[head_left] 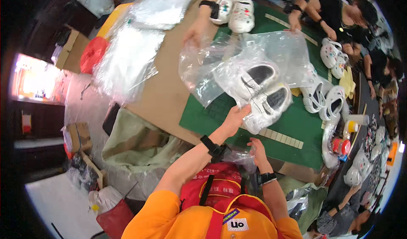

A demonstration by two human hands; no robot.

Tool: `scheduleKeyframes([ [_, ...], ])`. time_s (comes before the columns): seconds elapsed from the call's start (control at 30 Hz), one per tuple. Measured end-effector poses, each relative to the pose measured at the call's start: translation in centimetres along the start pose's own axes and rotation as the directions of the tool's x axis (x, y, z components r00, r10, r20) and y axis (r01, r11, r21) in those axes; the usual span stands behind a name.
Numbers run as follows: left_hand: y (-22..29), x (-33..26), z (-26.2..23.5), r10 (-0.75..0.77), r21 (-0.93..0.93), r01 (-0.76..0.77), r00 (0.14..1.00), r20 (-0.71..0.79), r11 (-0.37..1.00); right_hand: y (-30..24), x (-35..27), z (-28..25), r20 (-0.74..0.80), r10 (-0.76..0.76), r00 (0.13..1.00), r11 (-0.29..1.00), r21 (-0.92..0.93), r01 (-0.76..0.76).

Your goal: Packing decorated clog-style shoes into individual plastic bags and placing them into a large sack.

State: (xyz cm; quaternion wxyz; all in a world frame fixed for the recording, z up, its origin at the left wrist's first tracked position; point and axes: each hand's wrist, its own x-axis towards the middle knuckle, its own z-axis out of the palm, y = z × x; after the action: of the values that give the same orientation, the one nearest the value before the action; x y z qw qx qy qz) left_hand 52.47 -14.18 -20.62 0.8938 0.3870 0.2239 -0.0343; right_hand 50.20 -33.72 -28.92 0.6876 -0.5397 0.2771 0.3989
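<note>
A pair of white clogs [263,92] with dark insoles lies inside a crumpled clear plastic bag [220,67] over the green cutting mat [296,124]. My left hand [234,119] grips the near end of that bag, right below the clogs. My right hand [255,149] is lower, at the table's near edge, with its fingers pinched on a fold of clear plastic film [241,157]. Both wrists carry dark bands.
Across the brown table [165,90], another person's hand [193,33] rests beside a white clog pair [234,11]. More white clogs [324,97] sit on the right. A stack of clear bags [127,63] lies on the left, and a red-lidded jar [341,146] on the right.
</note>
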Motion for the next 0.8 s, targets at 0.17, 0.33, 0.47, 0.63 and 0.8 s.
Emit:
scheduleKeyframes([
  [0.17,6.5,-12.1,-3.7,-0.049,0.034,0.049,0.999,0.016,0.998,6.6,0.5,1.2,0.239,0.018,0.971,0.87,-0.482,0.103],
  [0.33,9.1,-27.7,-12.9,-0.037,0.097,0.048,0.992,-0.117,0.994,13.3,-0.9,6.6,0.404,0.138,0.904,0.569,-0.779,0.261],
  [0.47,8.3,-40.6,-19.2,-0.042,0.265,0.192,0.874,-0.485,0.945,17.6,0.3,12.5,0.495,0.163,0.853,0.302,-0.849,0.435],
  [0.63,8.1,-48.4,-25.9,0.033,0.153,0.12,0.675,-0.737,0.981,23.6,0.1,23.1,0.527,0.292,0.798,-0.136,-0.803,0.581],
  [0.8,5.9,-45.8,-34.8,0.079,0.177,0.106,0.601,-0.796,0.978,29.9,5.1,28.8,0.479,0.332,0.812,-0.318,-0.754,0.575],
])
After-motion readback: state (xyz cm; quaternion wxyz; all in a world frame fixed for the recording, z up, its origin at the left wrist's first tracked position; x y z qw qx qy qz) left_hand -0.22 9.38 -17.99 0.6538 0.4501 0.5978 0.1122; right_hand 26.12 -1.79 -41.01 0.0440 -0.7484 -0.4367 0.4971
